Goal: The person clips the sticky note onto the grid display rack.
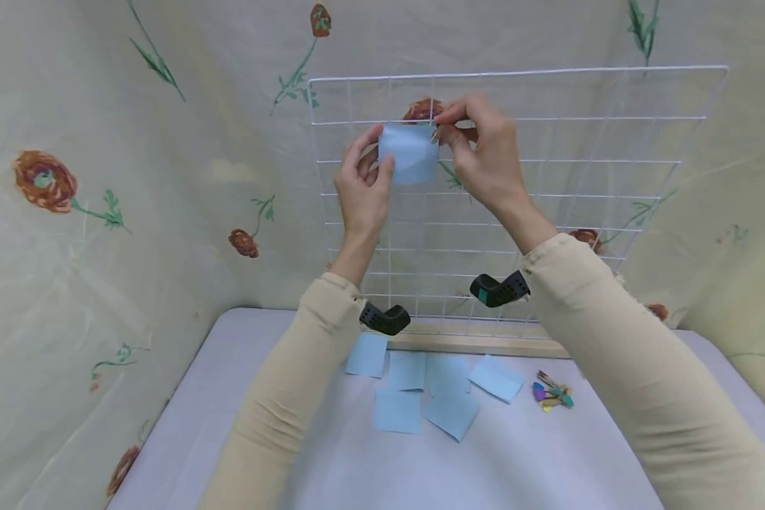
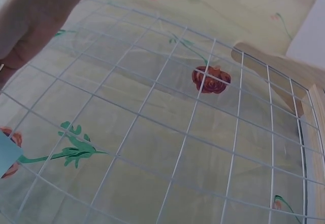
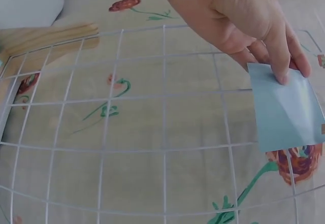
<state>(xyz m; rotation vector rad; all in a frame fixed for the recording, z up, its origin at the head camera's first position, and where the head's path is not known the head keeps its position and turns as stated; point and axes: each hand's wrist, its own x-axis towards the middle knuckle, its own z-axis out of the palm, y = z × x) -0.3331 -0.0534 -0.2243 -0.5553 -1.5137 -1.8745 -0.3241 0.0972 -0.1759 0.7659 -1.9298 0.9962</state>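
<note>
My left hand [image 1: 365, 188] pinches a light blue paper square [image 1: 411, 159] by its left edge, thumb on the front face. The paper lies against the upper part of a white wire grid [image 1: 523, 161]. At its top right corner my right hand [image 1: 484, 145] pinches a small wooden clothespin [image 1: 435, 134], mostly covered by the fingers. In the right wrist view the left hand [image 3: 254, 26] grips the paper [image 3: 284, 112], with a bit of the clothespin [image 3: 323, 128] at the frame's edge. The left wrist view catches the right hand [image 2: 30, 26] and a corner of the paper [image 2: 7, 155].
Several blue paper squares [image 1: 398, 411] lie on the white table [image 1: 523, 467], some overlapping. To their right is a small pile of clothespins [image 1: 552, 392] with coloured decorations. A wooden base [image 1: 478, 343] runs under the grid. Floral cloth [image 1: 185, 163] hangs behind and beside the table.
</note>
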